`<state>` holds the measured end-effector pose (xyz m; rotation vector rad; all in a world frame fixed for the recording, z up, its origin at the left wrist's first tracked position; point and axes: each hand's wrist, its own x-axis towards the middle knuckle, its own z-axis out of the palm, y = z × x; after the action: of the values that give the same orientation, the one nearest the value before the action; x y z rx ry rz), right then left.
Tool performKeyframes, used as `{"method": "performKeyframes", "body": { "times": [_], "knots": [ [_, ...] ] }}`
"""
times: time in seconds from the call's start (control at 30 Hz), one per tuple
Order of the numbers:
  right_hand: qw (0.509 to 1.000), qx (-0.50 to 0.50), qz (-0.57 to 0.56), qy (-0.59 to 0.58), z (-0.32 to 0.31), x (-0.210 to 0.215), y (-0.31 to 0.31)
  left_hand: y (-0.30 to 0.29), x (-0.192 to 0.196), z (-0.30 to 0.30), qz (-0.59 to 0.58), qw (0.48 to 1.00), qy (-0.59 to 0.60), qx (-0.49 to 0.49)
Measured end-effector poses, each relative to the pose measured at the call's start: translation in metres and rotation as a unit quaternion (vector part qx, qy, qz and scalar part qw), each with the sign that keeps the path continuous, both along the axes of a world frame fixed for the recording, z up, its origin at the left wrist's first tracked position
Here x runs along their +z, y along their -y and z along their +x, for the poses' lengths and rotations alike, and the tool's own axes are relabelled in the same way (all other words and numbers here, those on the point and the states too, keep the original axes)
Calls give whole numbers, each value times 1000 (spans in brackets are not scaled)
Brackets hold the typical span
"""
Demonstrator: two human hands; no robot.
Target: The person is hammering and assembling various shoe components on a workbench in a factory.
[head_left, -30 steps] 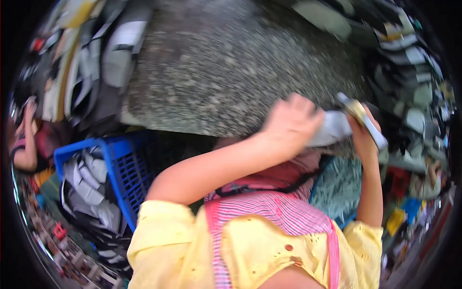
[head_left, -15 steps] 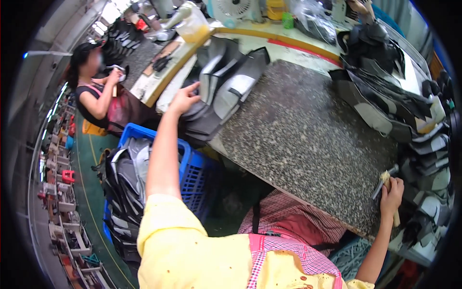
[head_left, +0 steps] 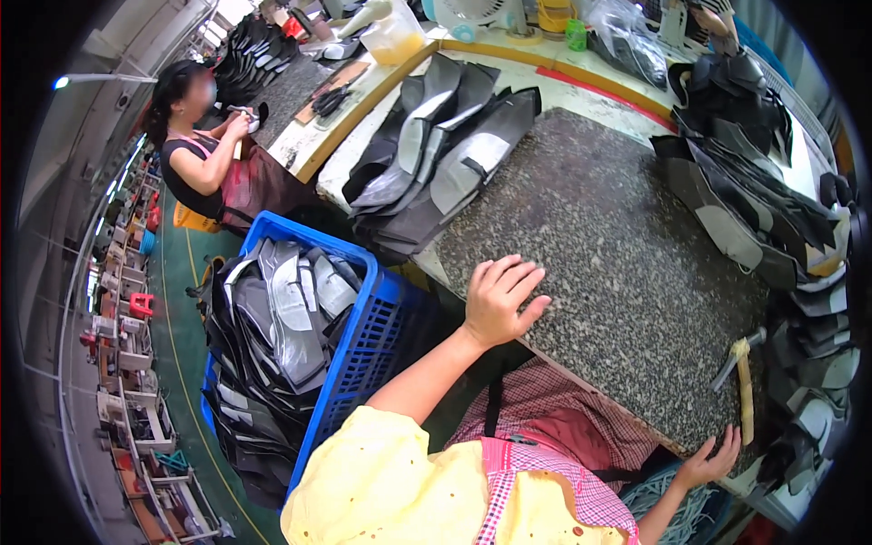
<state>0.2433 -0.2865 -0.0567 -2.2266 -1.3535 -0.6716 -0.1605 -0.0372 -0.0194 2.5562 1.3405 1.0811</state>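
My left hand [head_left: 501, 298] rests flat on the near edge of the speckled granite worktop [head_left: 618, 245], fingers spread and holding nothing. My right hand [head_left: 713, 460] hangs at the worktop's right front corner, fingers loosely open, just below a small tool with a wooden handle [head_left: 744, 392] that lies on the stone. A stack of black and grey cut material pieces [head_left: 436, 163] lies on the far left of the worktop, beyond my left hand.
A blue plastic crate [head_left: 363, 336] full of black and grey pieces stands at my left. More dark pieces are piled along the right side [head_left: 763, 200]. Another person [head_left: 209, 154] sits working at a table to the far left. Machines line the green floor.
My left hand has drawn back from the stack of pieces to the worktop's near edge. My right hand has let go of the wooden-handled tool, which now lies on the stone.
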Motion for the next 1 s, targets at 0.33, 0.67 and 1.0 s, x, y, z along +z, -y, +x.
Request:
{"method": "performKeyframes", "body": {
  "times": [0.33, 0.67, 1.0],
  "knots": [
    [997, 2, 66, -28, -6, 1, 3, 13, -37, 2, 110, 990, -64, 66],
    [994, -61, 46, -76, -18, 9, -5, 11, -38, 2, 118, 990, -31, 63],
    [992, -77, 44, -93, -25, 18, -4, 10, -24, 2, 57, 996, -55, 39]
  ]
}}
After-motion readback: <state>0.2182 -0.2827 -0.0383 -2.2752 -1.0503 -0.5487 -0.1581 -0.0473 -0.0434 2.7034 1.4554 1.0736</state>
